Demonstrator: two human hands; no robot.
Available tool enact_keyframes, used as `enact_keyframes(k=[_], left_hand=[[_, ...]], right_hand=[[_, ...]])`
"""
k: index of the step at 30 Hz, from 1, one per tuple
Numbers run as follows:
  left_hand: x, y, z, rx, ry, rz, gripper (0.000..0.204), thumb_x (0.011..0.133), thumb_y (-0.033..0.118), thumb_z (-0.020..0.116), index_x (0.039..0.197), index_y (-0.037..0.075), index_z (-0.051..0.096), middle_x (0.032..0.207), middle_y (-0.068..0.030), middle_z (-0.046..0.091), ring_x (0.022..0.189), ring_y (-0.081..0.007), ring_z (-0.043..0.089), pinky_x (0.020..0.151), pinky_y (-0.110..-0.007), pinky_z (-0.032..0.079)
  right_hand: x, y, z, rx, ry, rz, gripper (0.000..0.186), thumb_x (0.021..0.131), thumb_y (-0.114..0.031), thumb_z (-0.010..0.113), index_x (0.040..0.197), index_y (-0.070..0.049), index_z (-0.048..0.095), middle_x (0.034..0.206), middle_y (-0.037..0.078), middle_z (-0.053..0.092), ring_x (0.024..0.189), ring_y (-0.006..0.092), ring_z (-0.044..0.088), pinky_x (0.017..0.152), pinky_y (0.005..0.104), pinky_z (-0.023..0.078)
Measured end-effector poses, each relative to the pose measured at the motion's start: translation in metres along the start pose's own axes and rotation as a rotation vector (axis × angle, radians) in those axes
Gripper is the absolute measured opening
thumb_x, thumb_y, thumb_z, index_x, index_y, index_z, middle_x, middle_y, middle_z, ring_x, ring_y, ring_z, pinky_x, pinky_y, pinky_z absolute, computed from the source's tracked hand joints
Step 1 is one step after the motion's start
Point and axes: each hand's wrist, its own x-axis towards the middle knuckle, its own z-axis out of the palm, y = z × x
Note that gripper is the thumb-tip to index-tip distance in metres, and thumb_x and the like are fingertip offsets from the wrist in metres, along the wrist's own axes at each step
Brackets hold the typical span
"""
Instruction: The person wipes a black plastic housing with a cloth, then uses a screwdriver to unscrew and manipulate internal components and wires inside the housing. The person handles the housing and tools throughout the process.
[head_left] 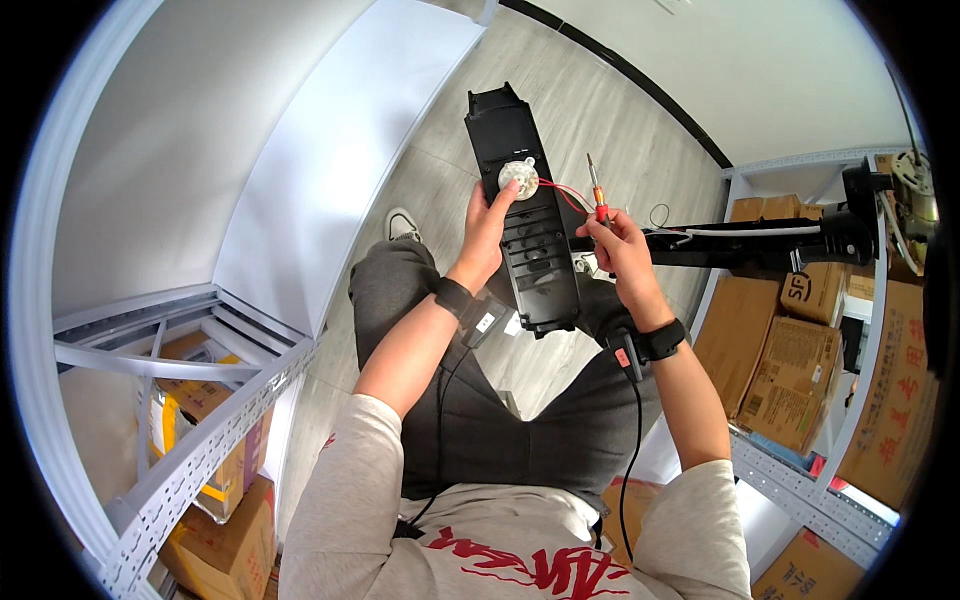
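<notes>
Your left hand [487,225] sits centre frame, fingers curled round the left edge of the black panel [530,230], thumb stretched up onto the white round part [519,177] mounted near the panel's upper end. So that hand is closed on the panel, thumb tip touching the part.

The panel is long and narrow, held up over your lap, running from upper centre down to just above your knees, tilted slightly left at the top. Its lower half shows moulded slots.

Your right hand [620,245] is just right of the panel, fingers closed tight round a screwdriver [598,195] with an orange-red handle. The shaft points up, tip free in the air, not touching the panel. Red wires [565,192] run from the white part across toward that hand; whether the fingers pinch them too, I can't tell.

Both wrists carry black bands [662,340] with cables hanging down.

Right of frame: a black arm-like assembly [760,240] lies across a metal rack [800,480] holding cardboard boxes [790,370]. Lower left: another rack [190,440] with boxes. Grey floor [600,110] behind the panel; one shoe [402,225] shows left of your hand.
</notes>
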Motion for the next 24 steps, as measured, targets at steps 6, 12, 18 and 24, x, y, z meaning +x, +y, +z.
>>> enact_keyframes(k=[6, 12, 18, 24], left_hand=[[-0.001, 0.001, 0.001, 0.033, 0.030, 0.018, 0.039, 0.093, 0.022, 0.068, 0.123, 0.004, 0.050, 0.117, -0.0060, 0.060, 0.106, -0.0129, 0.057, 0.092, -0.029, 0.046], [-0.002, 0.003, 0.004, 0.043, 0.022, 0.054, 0.042, 0.093, 0.022, 0.069, 0.125, 0.003, 0.048, 0.119, -0.0066, 0.059, 0.107, -0.0135, 0.057, 0.092, -0.030, 0.047], [-0.002, 0.004, 0.004, 0.020, 0.040, 0.038, 0.044, 0.093, 0.022, 0.069, 0.126, 0.003, 0.046, 0.120, -0.0078, 0.058, 0.108, -0.0143, 0.057, 0.092, -0.030, 0.047], [0.002, 0.003, 0.002, -0.004, 0.009, 0.041, 0.045, 0.094, 0.019, 0.067, 0.129, 0.003, 0.044, 0.123, -0.0082, 0.057, 0.111, -0.0158, 0.055, 0.095, -0.031, 0.046]], right_hand=[[-0.001, 0.007, -0.003, 0.029, -0.003, 0.010, 0.011, 0.094, -0.015, 0.063, 0.100, -0.007, 0.058, 0.088, 0.006, 0.069, 0.049, 0.0024, 0.039, 0.043, 0.0194, 0.028], [-0.012, 0.005, -0.010, -0.029, 0.052, 0.029, 0.012, 0.095, -0.019, 0.063, 0.097, -0.007, 0.063, 0.070, 0.000, 0.063, 0.044, 0.0018, 0.033, 0.041, 0.0205, 0.022], [-0.034, 0.001, -0.034, -0.161, 0.174, 0.052, 0.028, 0.094, -0.031, 0.066, 0.086, -0.005, 0.071, 0.052, -0.005, 0.047, 0.042, 0.0020, 0.039, 0.040, 0.0206, 0.026], [-0.044, 0.020, -0.052, -0.717, 0.350, -0.144, 0.030, 0.092, -0.032, 0.066, 0.089, -0.003, 0.071, 0.057, 0.008, 0.059, 0.046, 0.0154, 0.053, 0.048, 0.0325, 0.042]])
